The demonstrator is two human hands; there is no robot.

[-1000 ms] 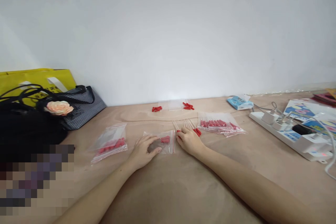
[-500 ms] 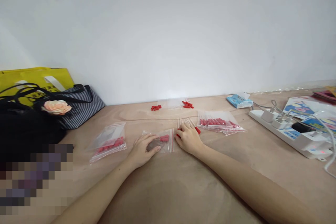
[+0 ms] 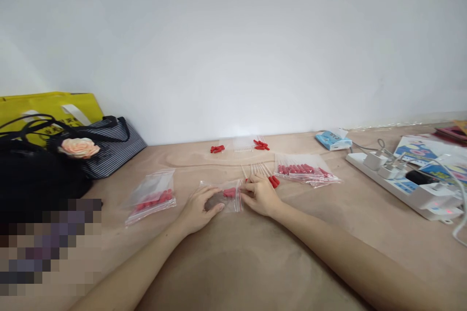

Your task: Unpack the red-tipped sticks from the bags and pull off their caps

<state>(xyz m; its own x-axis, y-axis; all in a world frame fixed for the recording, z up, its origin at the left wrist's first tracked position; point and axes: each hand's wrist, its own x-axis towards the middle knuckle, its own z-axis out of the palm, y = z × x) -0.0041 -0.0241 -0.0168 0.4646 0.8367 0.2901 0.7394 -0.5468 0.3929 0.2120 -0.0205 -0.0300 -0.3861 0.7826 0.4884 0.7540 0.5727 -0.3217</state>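
Note:
My left hand lies over the left end of a small clear zip bag, its fingers and thumb spread apart. A few small red pieces show inside that bag. At the bag's zip end is my right hand, its fingertips and thumb drawn close together around the opening; what sits between them is hidden. Just beyond the right knuckles lie several thin pale sticks with red ends, fanned on the table.
A filled zip bag of red pieces lies left, and stacked filled bags lie right. Red pieces are at the back. A tissue pack, a power strip with cables, and a striped bag flank the table.
My right hand has shifted slightly left, from the pale sticks to the zip bag's opening. More of the red-ended sticks now shows. My left hand stays on the bag.

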